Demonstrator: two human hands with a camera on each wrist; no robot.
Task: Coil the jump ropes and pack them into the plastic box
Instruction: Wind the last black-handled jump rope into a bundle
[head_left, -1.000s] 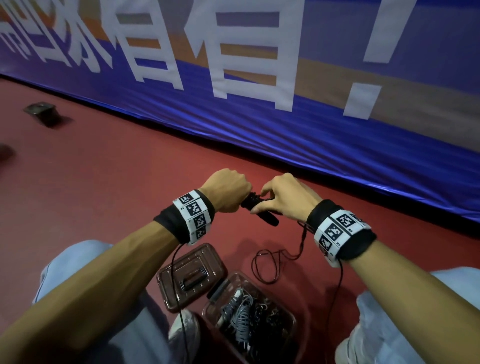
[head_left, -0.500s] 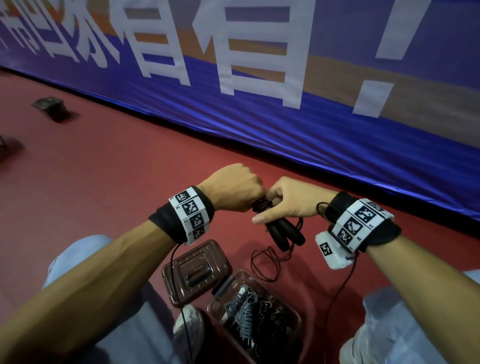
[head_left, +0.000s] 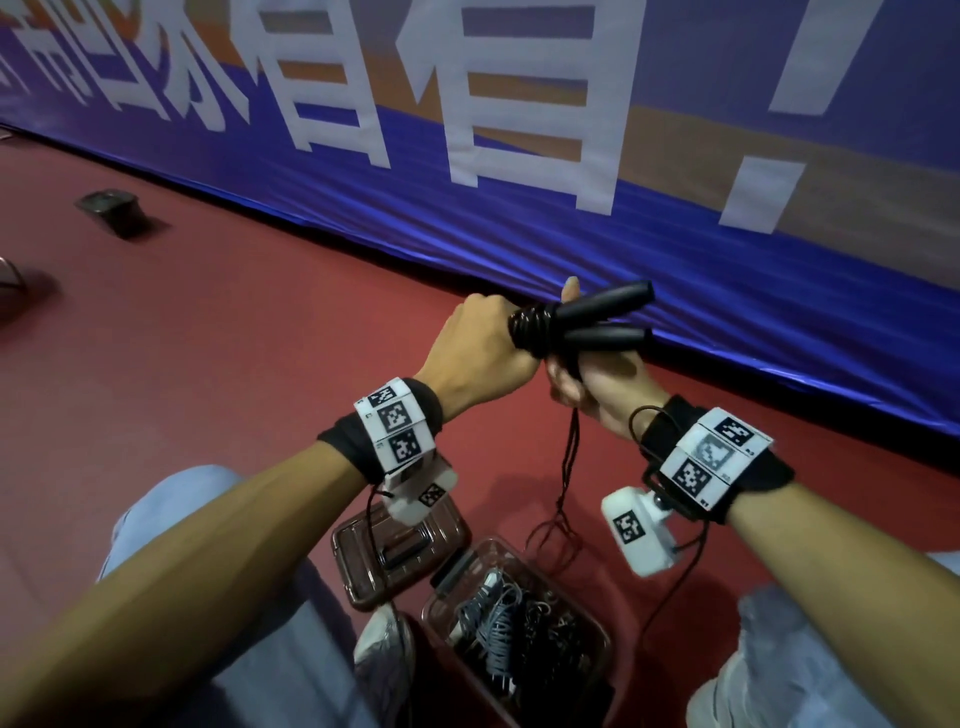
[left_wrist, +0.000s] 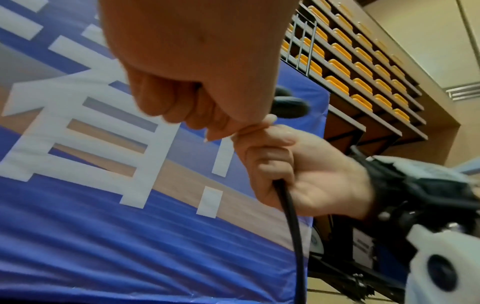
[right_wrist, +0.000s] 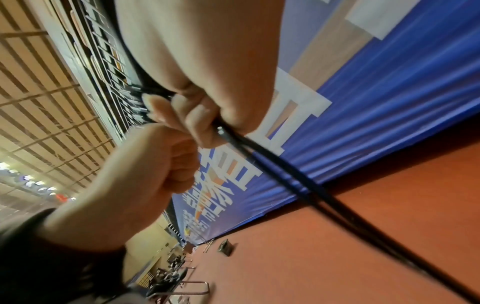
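Observation:
In the head view my left hand (head_left: 488, 353) grips the near ends of two black jump rope handles (head_left: 602, 312), where black cord (head_left: 530, 325) is wound round them. The handles point right, slightly splayed. My right hand (head_left: 597, 387) sits just below and grips the loose cord (head_left: 569, 457), which hangs to a small heap on the floor. The left wrist view shows the right hand (left_wrist: 298, 170) curled round the cord (left_wrist: 291, 216). In the right wrist view two cord strands (right_wrist: 285, 181) leave the right hand (right_wrist: 207, 82). The open plastic box (head_left: 597, 639) holds several coiled ropes.
The box's brown lid (head_left: 395, 551) lies on the red floor left of the box, between my knees. A blue banner wall (head_left: 675, 260) runs close behind the hands. A small dark object (head_left: 111, 208) sits far left. My shoe (head_left: 384, 649) is beside the box.
Both hands rose. The handles swung from pointing down to pointing right, and my right hand moved under them, drawing the cord taut.

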